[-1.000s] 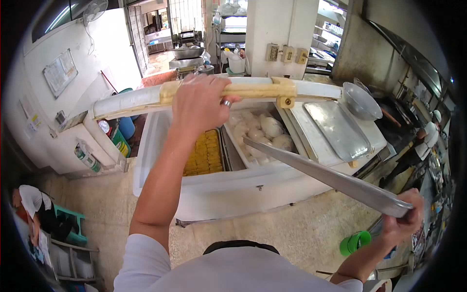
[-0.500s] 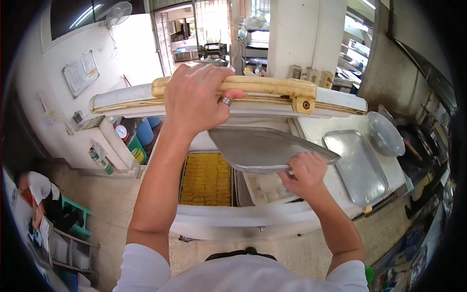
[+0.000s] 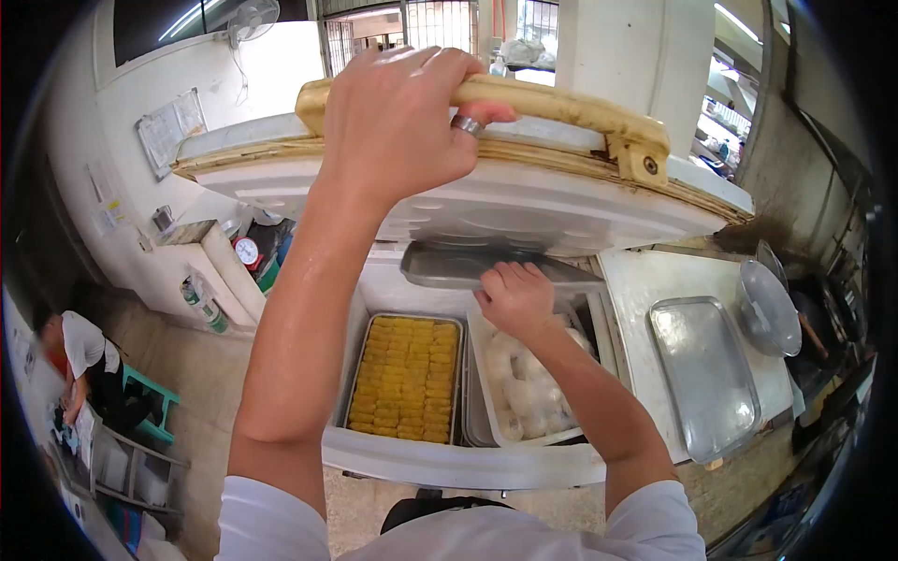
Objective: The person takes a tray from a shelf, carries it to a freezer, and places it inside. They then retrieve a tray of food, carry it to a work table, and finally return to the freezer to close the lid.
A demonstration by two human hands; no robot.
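My left hand [image 3: 402, 131], with a ring on it, is wrapped round the yellowed handle [image 3: 561, 105] of a white chest freezer lid [image 3: 327, 192], holding the lid tilted up. Under the raised lid, my right hand [image 3: 517, 297] is closed on the near edge of a grey metal tray [image 3: 432, 267] at the back of the freezer. Below on the left, rows of yellow rolls [image 3: 400, 374] fill a metal tray inside the freezer. Beside them, a white bin [image 3: 502, 436] holds several white wrapped bundles [image 3: 524, 379], partly hidden by my right forearm.
On the white surface to the right lies another metal tray [image 3: 706, 374], with a translucent bowl [image 3: 769, 309] beyond it. A person [image 3: 89, 360] sits at the far left by a green stool [image 3: 150, 397]. A low white wall [image 3: 210, 276] stands left of the freezer.
The lid has swung higher, with my left hand on its handle. My right hand has moved the metal tray away from me and left, uncovering more of the white bundles.
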